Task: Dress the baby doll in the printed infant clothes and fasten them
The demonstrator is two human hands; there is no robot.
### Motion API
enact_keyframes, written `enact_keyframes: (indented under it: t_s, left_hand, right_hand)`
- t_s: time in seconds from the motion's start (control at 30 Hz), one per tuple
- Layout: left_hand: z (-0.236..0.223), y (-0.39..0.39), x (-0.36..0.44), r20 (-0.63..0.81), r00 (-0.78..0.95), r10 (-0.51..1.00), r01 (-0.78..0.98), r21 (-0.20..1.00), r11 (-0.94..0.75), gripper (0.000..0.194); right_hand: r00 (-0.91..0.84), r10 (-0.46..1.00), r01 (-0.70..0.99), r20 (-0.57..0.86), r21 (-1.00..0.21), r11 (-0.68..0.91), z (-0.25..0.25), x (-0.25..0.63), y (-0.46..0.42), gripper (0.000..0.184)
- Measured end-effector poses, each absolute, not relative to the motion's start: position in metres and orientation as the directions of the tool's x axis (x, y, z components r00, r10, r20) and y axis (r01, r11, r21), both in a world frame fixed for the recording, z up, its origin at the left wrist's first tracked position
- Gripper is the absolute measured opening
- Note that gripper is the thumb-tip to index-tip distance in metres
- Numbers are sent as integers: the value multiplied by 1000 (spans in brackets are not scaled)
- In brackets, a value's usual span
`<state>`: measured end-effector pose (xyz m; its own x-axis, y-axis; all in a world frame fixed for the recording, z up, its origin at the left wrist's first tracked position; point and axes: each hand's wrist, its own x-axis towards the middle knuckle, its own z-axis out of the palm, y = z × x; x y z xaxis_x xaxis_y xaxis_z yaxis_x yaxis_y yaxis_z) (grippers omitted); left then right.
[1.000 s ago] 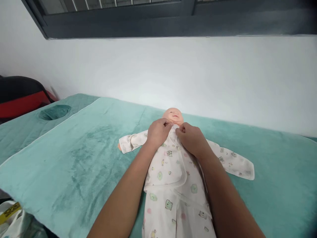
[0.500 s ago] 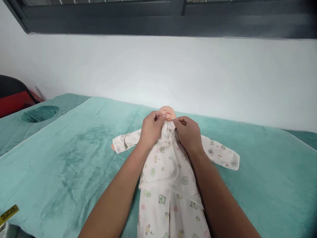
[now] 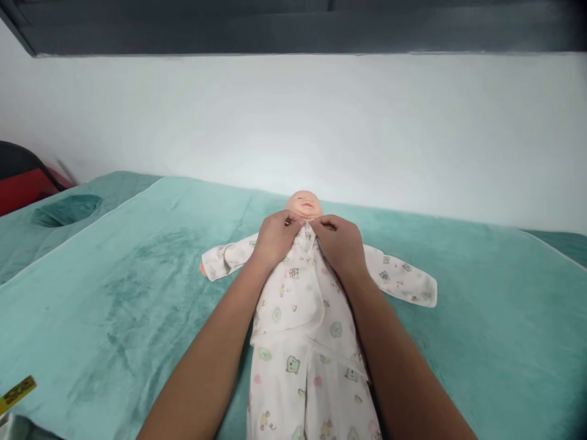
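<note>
A baby doll (image 3: pixel 304 203) lies on its back on a teal padded bed (image 3: pixel 151 293), head toward the wall. It wears a white wrap-front baby top (image 3: pixel 293 305) printed with small animals, above matching trousers (image 3: pixel 284 391). My left hand (image 3: pixel 278 235) pinches the left edge of the top's collar just below the doll's chin. Close beside it, my right hand (image 3: pixel 338 241) pinches the collar's right edge. Both sleeves stretch out sideways; a bit of the doll's hand shows at the left cuff, none at the right one. My fingers partly cover the neckline.
A white wall (image 3: pixel 321 128) rises behind the bed, under a dark window frame (image 3: pixel 206 30). At the left are a round hole (image 3: pixel 66 211) in the bed and a red and black object (image 3: pixel 25 183). A yellow label (image 3: pixel 18 391) shows at lower left.
My hands have drawn closer together at the collar, bringing its two edges nearer each other under the chin. The view has shifted slightly to the right.
</note>
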<state>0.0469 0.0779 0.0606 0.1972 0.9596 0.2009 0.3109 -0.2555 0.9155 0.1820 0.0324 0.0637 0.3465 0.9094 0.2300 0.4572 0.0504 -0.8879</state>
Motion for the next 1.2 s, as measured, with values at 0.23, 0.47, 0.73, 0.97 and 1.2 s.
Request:
enact_keyframes:
  t_s: [0.23,0.47,0.73,0.97,1.2]
  left_hand:
    - [63,74,49,128,165,978,44,990,-137,17]
    - [62,73,51,117,183,976,29,992,-124,18]
    - [66,72,45,131,214,968,89,984,-153,26]
    - [65,72,46,119,257,959,18,992,-128,20]
    - [67,72,43,59,297,953,-42,998,-49,19]
  right_hand:
    - [343,905,293,253,-944,153,57,184,35,16]
    - [295,911,300,288,-933,198,57,184,35,17]
    - [257,907,391,333,-894,218,55,182,34,17]
    - [96,892,542,441,-775,325,57,183,30,15]
    - [-76,889,693,452,-617,373,64,180,15,26]
